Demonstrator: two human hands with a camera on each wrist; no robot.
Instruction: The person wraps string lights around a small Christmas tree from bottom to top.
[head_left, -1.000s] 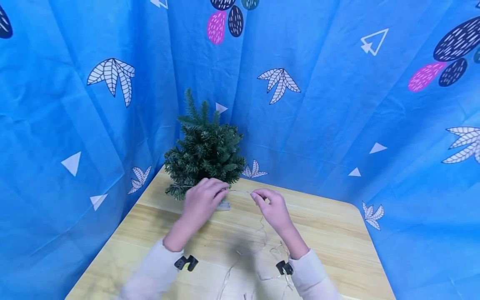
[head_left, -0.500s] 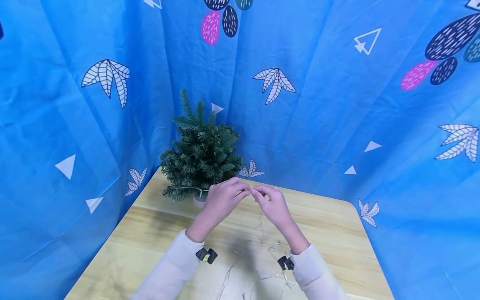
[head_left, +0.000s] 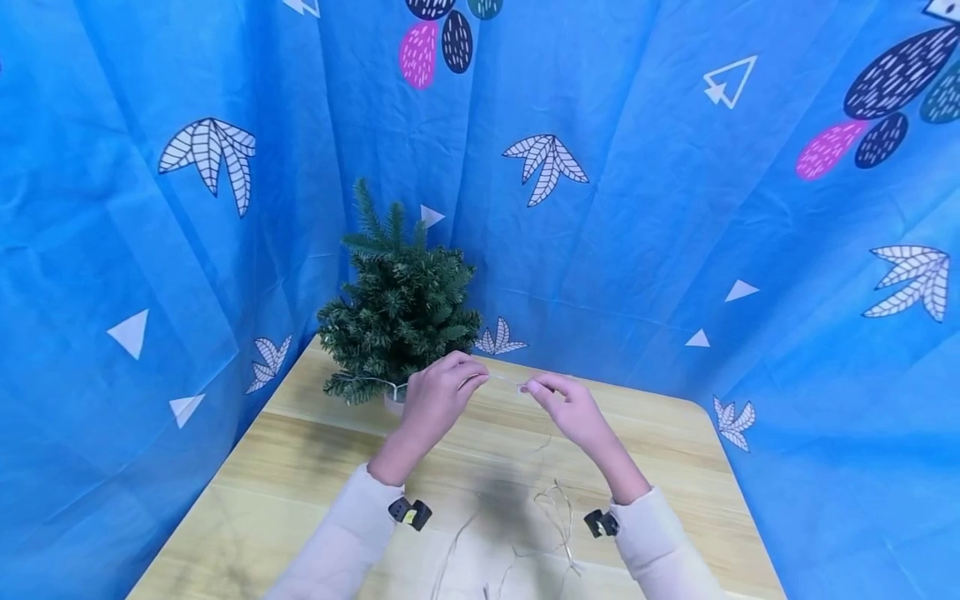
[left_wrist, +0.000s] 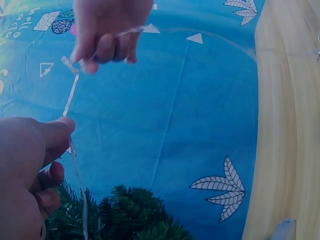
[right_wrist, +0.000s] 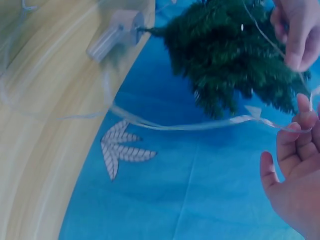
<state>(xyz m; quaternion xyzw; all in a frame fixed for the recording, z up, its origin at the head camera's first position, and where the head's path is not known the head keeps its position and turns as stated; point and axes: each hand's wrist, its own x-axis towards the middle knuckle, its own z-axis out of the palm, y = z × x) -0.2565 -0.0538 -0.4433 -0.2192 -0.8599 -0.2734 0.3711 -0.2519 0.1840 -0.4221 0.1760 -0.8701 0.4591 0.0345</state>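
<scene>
Above the pale wood-grain table point(head_left: 675, 467), a thin, translucent-white wire string point(left_wrist: 71, 95) runs nearly straight, left to right, between the left hand point(head_left: 442, 392), pinching it nearer the bushy dark-green artificial fir tree point(head_left: 397, 308), and the right hand point(head_left: 572, 408), pinching it farther right.

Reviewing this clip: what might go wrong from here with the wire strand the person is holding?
A hard tug on the strand stretched between the left hand and right hand might slip it out of place low on the tree, or shift the tree itself. The loose loops on the table could knot or snag if pulled.
</scene>
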